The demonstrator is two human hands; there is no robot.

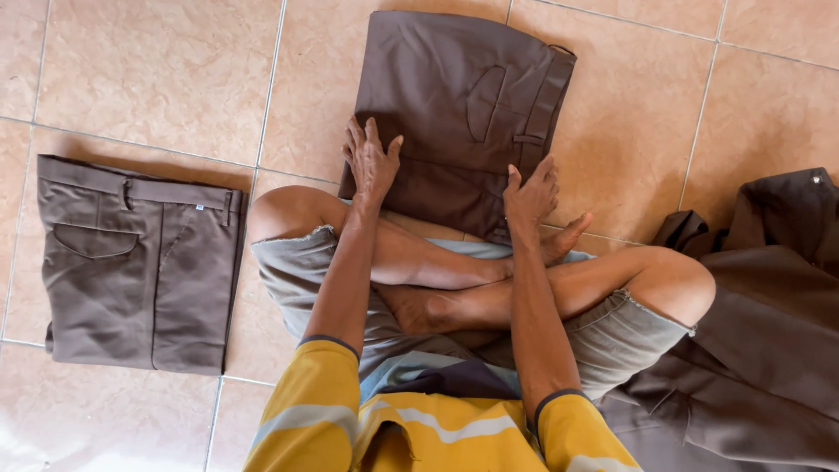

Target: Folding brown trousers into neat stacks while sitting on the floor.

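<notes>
You are sitting cross-legged on the tan tile floor (pixel 157 79), and you are leaning forward over a pair of folded dark brown trousers (pixel 463 105) lying just past your feet. Your left hand (pixel 371 162) is lying flat on the near left part of them, with the fingers spread wide, likely to keep the fold from popping open. Your right hand (pixel 529 197) is resting on the near right edge, fingers bent down and close together, pressing the cloth. Neither hand is pinching anything. Another pair of folded trousers (pixel 140 271), grey-brown, is sitting off to your left, well apart and neat. A heap of brown clothes (pixel 760 332) is lying loose right beside your right knee, close enough to reach.
</notes>
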